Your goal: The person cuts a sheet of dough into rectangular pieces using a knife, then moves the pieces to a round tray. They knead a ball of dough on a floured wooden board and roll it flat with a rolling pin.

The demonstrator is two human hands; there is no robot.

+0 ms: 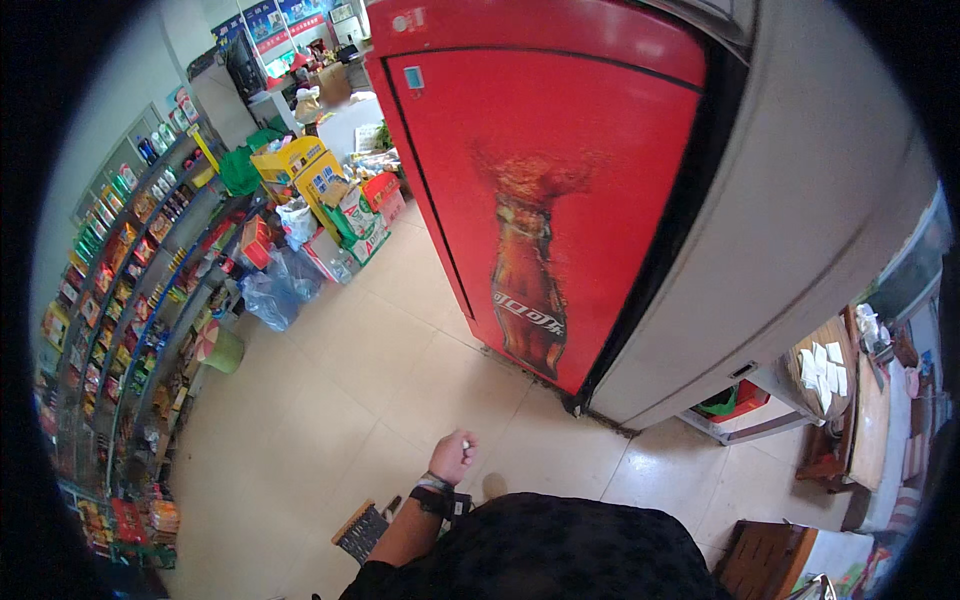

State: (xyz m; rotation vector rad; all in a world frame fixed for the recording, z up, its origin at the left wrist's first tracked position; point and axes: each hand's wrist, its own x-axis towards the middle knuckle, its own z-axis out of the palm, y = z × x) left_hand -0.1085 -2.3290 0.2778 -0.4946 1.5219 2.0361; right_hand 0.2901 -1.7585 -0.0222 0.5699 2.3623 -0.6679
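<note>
My left hand [454,456] reaches out over the tiled floor, curled into a fist around a small white thing [466,445], too small to name. On that wrist are bands and a dark strap. Below the forearm, near the floor, is a dark woven seat or mat [361,531] with a light wooden edge. Out of view is my right hand. Before me stands a tall red drinks cooler [600,187] with a bottle picture on its side, beside a large grey cabinet [780,202].
Curved shelves of packaged goods [124,300] line the left, with a green bin [223,349] and plastic bags [277,292] beside them. Cartons [364,232] stand farther back. At right are a round wooden board [799,360] with white pieces and a wooden stool or box [765,559].
</note>
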